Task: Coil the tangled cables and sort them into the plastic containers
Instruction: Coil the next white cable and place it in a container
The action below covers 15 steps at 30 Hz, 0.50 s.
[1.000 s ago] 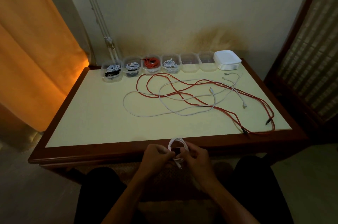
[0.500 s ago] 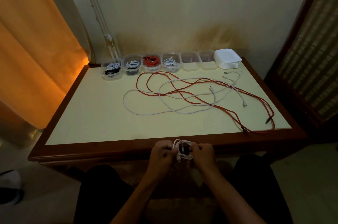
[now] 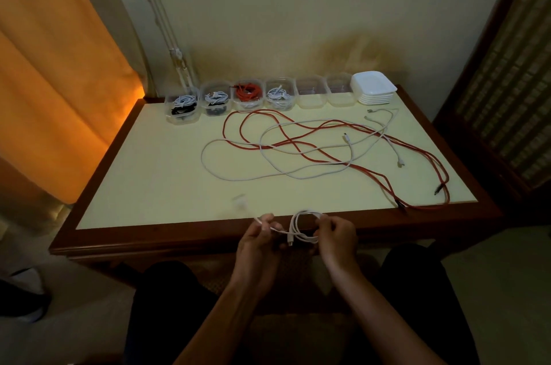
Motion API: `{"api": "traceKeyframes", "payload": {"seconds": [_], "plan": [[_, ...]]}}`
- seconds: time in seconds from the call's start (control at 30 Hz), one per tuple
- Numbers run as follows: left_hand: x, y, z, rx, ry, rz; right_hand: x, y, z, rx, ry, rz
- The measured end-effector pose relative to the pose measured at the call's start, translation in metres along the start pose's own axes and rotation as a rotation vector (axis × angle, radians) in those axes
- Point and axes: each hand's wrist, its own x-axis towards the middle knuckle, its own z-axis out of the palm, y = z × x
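Both hands (image 3: 298, 241) curled around white cable (image 3: 301, 226).

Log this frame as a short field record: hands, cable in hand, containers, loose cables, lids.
left hand: pinches one end of the white cable
right hand: holds the cable's small coil
location: both hands at the near edge of the table
containers: six in a row by the wall; four at left hold coiled cables, two at right look empty
loose cables: red cable and white cables tangled on the tabletop
lids: white stack at the row's right end
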Motion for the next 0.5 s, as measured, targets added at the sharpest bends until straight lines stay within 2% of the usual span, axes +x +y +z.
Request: {"api": "traceKeyframes", "payload": {"seconds": [0.1, 0.23, 0.33, 0.4, 0.5], "plan": [[0.001, 0.006, -0.005, 0.158, 0.116, 0.011, 0.000, -0.002, -0.009, 0.030, -0.027, -0.097], [0.003, 0.012, -0.005, 0.220, 0.288, 0.078, -0.005, 0.001, -0.014, 0.062, -0.087, -0.254], [0.006, 0.015, -0.012, 0.398, 0.330, 0.153, -0.008, -0.001, -0.017, 0.091, -0.164, -0.346], [0.012, 0.015, -0.020, 0.757, 0.259, 0.161, -0.010, -0.004, -0.018, 0.094, -0.228, -0.392], [0.023, 0.015, -0.027, 1.378, -0.070, 0.050, -0.012, -0.010, -0.022, 0.108, -0.325, -0.424]]}}
